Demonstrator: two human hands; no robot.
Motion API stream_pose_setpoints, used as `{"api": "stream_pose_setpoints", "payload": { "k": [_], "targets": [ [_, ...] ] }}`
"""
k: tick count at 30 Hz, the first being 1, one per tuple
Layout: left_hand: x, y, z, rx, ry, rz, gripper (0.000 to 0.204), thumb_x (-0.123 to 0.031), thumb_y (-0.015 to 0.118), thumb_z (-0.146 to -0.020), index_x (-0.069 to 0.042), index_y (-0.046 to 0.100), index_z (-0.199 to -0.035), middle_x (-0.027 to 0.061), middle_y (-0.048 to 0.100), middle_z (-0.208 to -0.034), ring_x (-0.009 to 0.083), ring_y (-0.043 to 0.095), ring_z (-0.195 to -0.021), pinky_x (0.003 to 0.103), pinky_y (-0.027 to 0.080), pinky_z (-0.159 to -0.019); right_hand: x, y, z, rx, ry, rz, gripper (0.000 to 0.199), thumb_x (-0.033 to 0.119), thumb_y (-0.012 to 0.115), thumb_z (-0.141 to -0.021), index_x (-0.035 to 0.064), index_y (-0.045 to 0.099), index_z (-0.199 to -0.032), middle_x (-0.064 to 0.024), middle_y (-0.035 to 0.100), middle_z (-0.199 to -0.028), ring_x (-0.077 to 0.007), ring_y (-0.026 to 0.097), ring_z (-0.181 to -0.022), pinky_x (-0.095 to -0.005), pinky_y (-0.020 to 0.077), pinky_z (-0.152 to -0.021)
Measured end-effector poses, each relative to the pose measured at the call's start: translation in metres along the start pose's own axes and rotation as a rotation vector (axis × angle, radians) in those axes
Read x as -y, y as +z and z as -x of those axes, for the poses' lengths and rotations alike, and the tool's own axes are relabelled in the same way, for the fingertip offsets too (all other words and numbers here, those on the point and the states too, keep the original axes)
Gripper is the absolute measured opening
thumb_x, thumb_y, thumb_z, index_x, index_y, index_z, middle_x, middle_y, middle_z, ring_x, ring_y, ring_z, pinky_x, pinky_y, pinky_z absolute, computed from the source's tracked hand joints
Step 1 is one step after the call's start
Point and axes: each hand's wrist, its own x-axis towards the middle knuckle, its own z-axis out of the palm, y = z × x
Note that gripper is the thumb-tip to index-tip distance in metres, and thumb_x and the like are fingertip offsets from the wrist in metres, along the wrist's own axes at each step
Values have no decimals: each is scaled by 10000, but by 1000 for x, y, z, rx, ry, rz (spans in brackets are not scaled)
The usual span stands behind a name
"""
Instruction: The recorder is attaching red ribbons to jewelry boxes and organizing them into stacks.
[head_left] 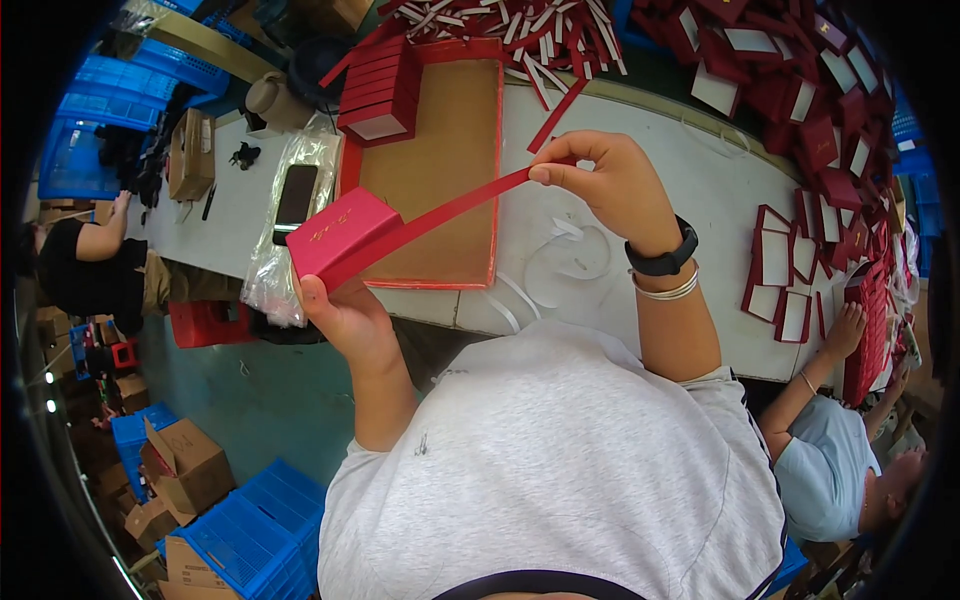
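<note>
A small red box (345, 232) with gold lettering on its lid rests in my left hand (352, 325), thumb against its near side. From the box a long red strip (450, 212) stretches up to the right. My right hand (605, 180) pinches the strip's far end between thumb and fingertips. Below the strip lies a shallow tray (498, 180) with a red rim and brown bottom. At its far left corner stands a stack of red boxes (380, 92). Whether the strip is fixed to the box I cannot tell.
Left of the tray, a phone (297, 195) lies on clear plastic bags (265, 270). Red-and-white strips (540, 30) are heaped at the back. Many red boxes (780, 110) pile up at the right, where another person (825, 440) works. White curls (570, 250) of backing lie on the table.
</note>
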Motion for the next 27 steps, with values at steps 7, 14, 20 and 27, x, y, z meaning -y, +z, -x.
{"api": "stream_pose_setpoints", "payload": {
  "k": [7,14,20,27],
  "targets": [
    [0,9,4,-18,-27,37,554,-489,544,-846,-12,534,-1129,110,595,-1116,233,575,-1033,381,447,-912,-8,4,-4,-10,48,-31,176,156,681,-778,0,677,-859,-68,661,-746,-120,604,-697,-244,466,-657],
    [1,6,5,33,-83,92,579,-501,537,-842,-10,539,-1150,90,586,-1141,207,533,-1088,364,378,-954,-21,10,-9,15,88,-97,167,138,673,-787,-11,672,-863,-57,656,-746,-108,593,-695,-239,468,-663],
    [1,7,6,22,-114,173,553,-502,547,-844,-30,544,-1131,98,591,-1132,249,554,-1072,418,428,-933,-20,12,-10,67,108,-169,160,131,665,-794,-14,669,-863,-50,656,-755,-105,589,-700,-233,465,-661],
    [5,5,8,59,-372,527,689,-560,536,-822,-3,481,-1224,104,515,-1235,240,468,-1173,417,372,-984,-14,21,-7,109,66,-214,151,149,685,-791,9,671,-846,-19,637,-764,-80,552,-713,-224,441,-664]
  ]
}}
